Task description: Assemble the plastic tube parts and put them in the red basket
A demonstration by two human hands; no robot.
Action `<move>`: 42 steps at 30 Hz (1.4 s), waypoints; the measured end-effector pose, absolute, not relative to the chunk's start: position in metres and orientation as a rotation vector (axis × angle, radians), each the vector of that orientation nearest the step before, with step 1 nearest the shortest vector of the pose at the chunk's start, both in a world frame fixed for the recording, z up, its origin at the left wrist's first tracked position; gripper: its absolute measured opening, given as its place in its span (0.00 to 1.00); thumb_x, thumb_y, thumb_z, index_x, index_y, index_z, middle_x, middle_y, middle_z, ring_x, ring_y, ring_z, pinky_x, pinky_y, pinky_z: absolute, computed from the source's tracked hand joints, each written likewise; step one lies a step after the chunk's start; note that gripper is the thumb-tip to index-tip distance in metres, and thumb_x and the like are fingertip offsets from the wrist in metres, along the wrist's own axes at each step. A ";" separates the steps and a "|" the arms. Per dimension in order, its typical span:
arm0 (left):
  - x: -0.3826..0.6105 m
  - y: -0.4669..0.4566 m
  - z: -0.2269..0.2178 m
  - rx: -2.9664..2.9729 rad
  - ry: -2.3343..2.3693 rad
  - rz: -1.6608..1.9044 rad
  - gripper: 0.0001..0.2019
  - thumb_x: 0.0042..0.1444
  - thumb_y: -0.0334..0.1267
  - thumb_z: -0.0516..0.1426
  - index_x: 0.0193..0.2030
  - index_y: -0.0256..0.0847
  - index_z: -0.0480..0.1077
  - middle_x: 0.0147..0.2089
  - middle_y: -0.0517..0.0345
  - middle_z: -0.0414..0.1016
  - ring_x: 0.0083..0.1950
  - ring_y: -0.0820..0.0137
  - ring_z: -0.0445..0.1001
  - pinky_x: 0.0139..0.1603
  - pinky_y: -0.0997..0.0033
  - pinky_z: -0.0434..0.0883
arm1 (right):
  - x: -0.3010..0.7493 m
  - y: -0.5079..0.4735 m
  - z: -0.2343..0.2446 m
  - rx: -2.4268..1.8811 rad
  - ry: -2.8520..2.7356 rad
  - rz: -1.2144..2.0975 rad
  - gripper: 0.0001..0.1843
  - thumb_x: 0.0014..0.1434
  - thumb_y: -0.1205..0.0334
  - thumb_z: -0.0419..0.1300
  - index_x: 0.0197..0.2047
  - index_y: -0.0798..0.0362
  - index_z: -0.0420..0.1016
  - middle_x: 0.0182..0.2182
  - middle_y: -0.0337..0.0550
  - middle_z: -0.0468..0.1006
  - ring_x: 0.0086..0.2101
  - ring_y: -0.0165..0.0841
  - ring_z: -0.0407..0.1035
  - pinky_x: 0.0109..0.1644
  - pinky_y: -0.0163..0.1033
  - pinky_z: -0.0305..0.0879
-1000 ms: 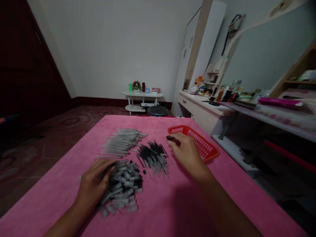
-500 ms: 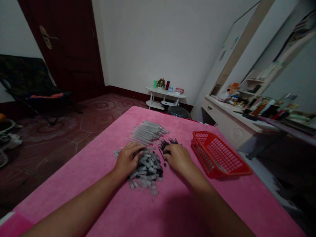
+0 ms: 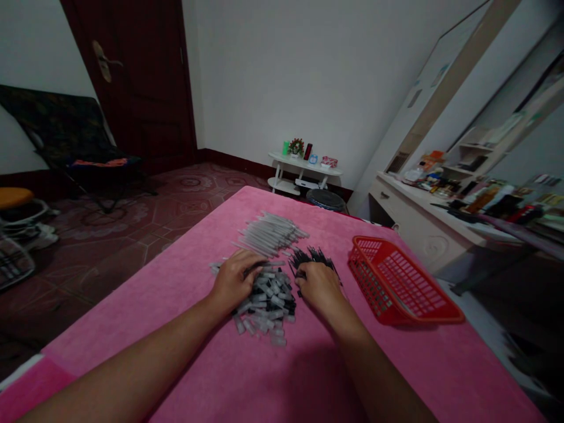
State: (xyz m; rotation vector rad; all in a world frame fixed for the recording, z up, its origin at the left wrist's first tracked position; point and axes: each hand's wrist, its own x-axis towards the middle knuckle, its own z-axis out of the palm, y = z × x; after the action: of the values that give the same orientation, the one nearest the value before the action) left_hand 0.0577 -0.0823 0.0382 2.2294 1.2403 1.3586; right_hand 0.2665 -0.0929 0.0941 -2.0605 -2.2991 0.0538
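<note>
Right hand has moved: one second ago it was up beside the red basket with a dark bit pinched in the fingertips; now it is down over the pile of thin black-ended rods. My fingers curl into their near side, the dark ends fanning out beyond my knuckles. Whether I have one gripped I cannot tell; the back of the hand hides it.

Left hand much as before, at the upper left edge of the heap of short clear and black caps. Fingers bent, something dark by the fingertips; cannot tell if it is held or only shadow.

Pale tubes lie side by side beyond both hands, untouched, as earlier. Basket stands right of the rods, apart from my hand, on the pink cloth.

View has swung left since a second ago: door handle and folding chair now show.
</note>
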 end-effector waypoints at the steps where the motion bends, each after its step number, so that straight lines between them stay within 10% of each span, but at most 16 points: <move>1: 0.058 -0.082 0.038 2.227 1.243 1.360 0.09 0.58 0.34 0.55 0.42 0.41 0.76 0.39 0.52 0.77 0.42 0.65 0.72 0.44 0.65 0.69 | 0.267 -0.093 0.093 -2.054 -2.293 0.051 0.09 0.56 0.61 0.57 0.37 0.49 0.79 0.36 0.47 0.81 0.39 0.38 0.75 0.37 0.36 0.60; 20: 0.059 -0.083 0.039 2.237 1.230 1.331 0.09 0.58 0.32 0.56 0.43 0.41 0.75 0.39 0.53 0.77 0.43 0.66 0.72 0.44 0.65 0.68 | 0.261 -0.098 0.081 -1.945 -2.226 0.155 0.07 0.50 0.64 0.60 0.33 0.51 0.79 0.34 0.48 0.81 0.38 0.39 0.74 0.39 0.38 0.62; 29: 0.058 -0.084 0.038 2.246 1.239 1.327 0.09 0.57 0.31 0.56 0.43 0.42 0.76 0.39 0.54 0.77 0.43 0.66 0.72 0.45 0.65 0.68 | 0.268 -0.084 0.078 -1.231 -1.331 1.167 0.15 0.46 0.57 0.64 0.36 0.57 0.74 0.24 0.41 0.77 0.22 0.31 0.71 0.25 0.34 0.63; 42: 0.057 -0.084 0.038 2.247 1.204 1.354 0.10 0.57 0.31 0.56 0.43 0.42 0.76 0.39 0.53 0.77 0.42 0.67 0.72 0.44 0.65 0.68 | 0.271 -0.089 0.080 -1.077 -1.107 1.531 0.19 0.42 0.57 0.71 0.35 0.56 0.72 0.26 0.42 0.79 0.22 0.28 0.72 0.26 0.30 0.65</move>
State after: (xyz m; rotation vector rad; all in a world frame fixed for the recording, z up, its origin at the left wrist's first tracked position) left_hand 0.0574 -0.0837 0.0381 2.2475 1.2035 1.3535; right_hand 0.2707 -0.0888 0.0797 -1.0767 -1.1065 1.5311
